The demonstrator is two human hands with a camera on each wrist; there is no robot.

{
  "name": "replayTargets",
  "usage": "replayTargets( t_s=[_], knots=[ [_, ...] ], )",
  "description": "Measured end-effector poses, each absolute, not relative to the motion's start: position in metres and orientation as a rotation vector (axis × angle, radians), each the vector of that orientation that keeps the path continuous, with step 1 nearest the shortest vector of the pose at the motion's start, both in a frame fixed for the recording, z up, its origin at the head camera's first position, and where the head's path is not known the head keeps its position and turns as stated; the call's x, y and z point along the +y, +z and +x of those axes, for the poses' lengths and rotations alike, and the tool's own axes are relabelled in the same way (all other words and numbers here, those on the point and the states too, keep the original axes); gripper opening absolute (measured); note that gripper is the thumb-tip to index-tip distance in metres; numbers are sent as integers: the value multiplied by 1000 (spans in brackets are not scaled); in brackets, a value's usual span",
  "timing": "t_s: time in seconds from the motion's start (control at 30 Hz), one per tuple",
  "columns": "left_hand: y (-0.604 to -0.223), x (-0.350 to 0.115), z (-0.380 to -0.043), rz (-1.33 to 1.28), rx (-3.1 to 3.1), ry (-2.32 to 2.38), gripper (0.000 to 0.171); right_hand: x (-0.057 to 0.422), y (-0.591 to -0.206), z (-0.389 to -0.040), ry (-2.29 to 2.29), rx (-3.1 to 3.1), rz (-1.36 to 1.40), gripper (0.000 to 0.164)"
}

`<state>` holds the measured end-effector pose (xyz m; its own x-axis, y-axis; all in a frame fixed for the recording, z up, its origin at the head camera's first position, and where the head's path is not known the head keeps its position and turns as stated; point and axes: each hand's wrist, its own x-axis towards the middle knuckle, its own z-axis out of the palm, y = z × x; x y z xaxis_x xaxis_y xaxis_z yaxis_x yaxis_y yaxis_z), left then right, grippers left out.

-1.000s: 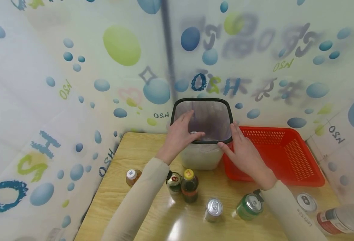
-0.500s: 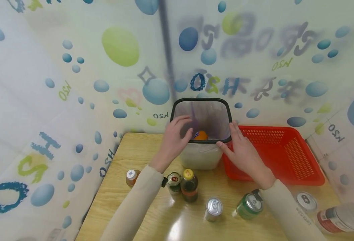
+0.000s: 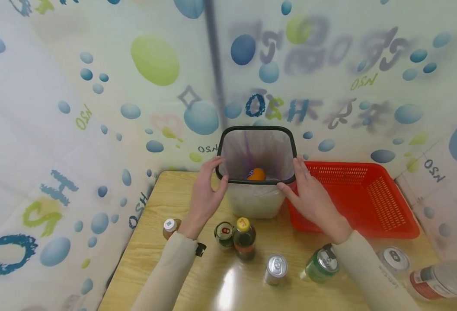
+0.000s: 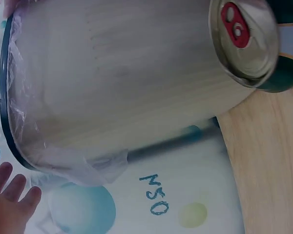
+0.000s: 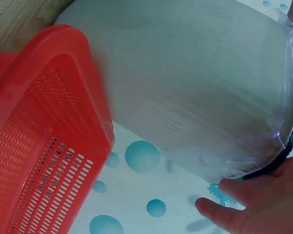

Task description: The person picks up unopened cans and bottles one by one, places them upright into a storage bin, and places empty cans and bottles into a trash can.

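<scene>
A pale trash bin (image 3: 256,201) with a black rim and a clear plastic liner stands on the table. Inside lies an orange thing with a bit of blue and white print (image 3: 257,174), its lower part hidden. At the bin's left side is my left hand (image 3: 206,190), fingers spread and holding nothing; the left wrist view shows these fingers (image 4: 14,192) beside the rim. My right hand (image 3: 314,198) is at the right side, its straight fingers along the rim and the thumb near the front corner. The right wrist view shows its fingers (image 5: 234,204) just outside the rim.
A red basket (image 3: 353,231) stands right of the bin. In front are a small bottle (image 3: 170,226), a dark can (image 3: 224,235), a yellow-capped bottle (image 3: 244,242), a silver can (image 3: 276,270), a green can (image 3: 321,265), another can (image 3: 394,259) and a red-labelled bottle (image 3: 430,283).
My left hand has come out from over the bin's opening to its left side. The orange thing has come into view inside. The bin has shifted slightly left; my right hand stays beside it.
</scene>
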<state>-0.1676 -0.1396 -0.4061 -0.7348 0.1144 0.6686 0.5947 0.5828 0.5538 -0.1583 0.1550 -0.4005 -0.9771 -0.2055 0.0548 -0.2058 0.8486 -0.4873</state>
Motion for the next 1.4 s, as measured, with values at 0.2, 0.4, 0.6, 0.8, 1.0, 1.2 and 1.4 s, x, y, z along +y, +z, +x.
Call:
replayTargets(
  t_s=[0.2,0.4,0.6,0.8,1.0,1.2,1.4],
  knots=[
    [-416,-152,-157,-498,-2212,-1109,48,153,-403,-159,805,-3006,348,96],
    [-425,-158,-155,-329,-2398,-1213,69,157,-406,-160,950,-2924,382,82],
    [-427,-152,-161,-292,-2481,-1357,72,167,-405,-161,1133,-2877,293,83],
    [-426,-149,-167,-335,-2498,-1322,68,159,-404,-166,1233,-2862,329,78],
    [-428,-159,-164,-264,-2486,-1331,66,143,-404,-172,1216,-2841,415,79],
    [-428,-166,-160,-265,-2486,-1292,70,147,-402,-174,1177,-2878,440,81],
    [-430,-167,-148,-332,-2380,-1310,65,179,-397,-152,1162,-2923,293,82]
  ],
)
